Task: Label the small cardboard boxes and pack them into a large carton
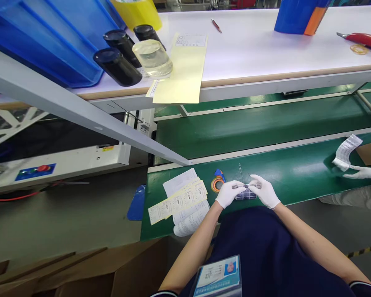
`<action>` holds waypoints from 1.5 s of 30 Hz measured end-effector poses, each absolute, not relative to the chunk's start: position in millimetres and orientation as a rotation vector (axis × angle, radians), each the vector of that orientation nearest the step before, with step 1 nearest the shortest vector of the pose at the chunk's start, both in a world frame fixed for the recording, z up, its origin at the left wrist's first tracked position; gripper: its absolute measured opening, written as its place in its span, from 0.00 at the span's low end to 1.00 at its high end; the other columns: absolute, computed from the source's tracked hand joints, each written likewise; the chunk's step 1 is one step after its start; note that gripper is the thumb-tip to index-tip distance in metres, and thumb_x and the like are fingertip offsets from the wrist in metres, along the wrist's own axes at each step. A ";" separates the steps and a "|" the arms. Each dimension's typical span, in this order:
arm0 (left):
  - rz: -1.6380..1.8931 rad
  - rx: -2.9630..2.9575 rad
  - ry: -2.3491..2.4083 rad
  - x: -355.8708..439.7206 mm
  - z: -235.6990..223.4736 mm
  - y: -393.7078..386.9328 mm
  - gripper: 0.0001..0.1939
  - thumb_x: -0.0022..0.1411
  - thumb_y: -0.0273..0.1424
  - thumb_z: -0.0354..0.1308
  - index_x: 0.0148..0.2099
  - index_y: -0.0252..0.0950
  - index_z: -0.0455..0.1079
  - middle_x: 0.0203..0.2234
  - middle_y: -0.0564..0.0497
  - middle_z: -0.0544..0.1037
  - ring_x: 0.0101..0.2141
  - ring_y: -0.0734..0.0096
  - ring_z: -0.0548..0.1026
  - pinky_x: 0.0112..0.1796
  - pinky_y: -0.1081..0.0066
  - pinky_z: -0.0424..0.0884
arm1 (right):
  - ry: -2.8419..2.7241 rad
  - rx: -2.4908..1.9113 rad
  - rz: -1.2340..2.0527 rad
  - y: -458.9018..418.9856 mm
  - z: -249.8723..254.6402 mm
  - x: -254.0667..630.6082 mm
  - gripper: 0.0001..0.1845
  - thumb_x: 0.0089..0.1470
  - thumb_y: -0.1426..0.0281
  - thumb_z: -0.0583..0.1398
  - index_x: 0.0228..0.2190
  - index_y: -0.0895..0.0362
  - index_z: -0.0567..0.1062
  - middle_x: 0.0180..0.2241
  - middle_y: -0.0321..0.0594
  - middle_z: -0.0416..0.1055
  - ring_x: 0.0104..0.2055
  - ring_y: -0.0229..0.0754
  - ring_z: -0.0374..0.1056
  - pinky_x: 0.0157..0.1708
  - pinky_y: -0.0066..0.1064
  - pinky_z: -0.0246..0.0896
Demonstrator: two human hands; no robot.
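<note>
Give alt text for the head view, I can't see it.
White-gloved left hand and right hand handle a small dark gridded item at a green bench. Papers and a tape roll lie left; far right, another person's gloved hand is near a curled strip.

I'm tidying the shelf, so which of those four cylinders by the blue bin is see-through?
The clear cylinder, next to the pale yellow sheet; the three black cylinders are opaque.
</note>
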State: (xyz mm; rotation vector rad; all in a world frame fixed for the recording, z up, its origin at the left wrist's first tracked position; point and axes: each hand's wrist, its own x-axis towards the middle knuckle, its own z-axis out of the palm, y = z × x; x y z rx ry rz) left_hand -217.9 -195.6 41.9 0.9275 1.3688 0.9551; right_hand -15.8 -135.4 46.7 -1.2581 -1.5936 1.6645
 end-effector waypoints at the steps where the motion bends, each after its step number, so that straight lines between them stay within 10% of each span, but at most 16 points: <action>1: 0.946 0.930 1.378 -217.6 42.4 -195.2 0.16 0.56 0.41 0.68 0.41 0.33 0.80 0.35 0.46 0.83 0.36 0.63 0.78 0.39 0.67 0.73 | -1.592 -1.262 1.649 -135.4 46.7 -15.6 0.30 0.53 0.62 0.66 0.57 0.56 0.71 0.38 0.39 0.78 0.40 0.41 0.75 0.46 0.37 0.73; 45: 0.899 1.019 1.441 -220.0 32.0 -190.0 0.14 0.58 0.40 0.66 0.40 0.35 0.79 0.36 0.47 0.83 0.39 0.62 0.80 0.42 0.66 0.74 | -1.786 -1.366 1.365 -134.4 46.1 -12.4 0.28 0.53 0.65 0.65 0.55 0.55 0.73 0.39 0.40 0.81 0.38 0.42 0.77 0.46 0.40 0.75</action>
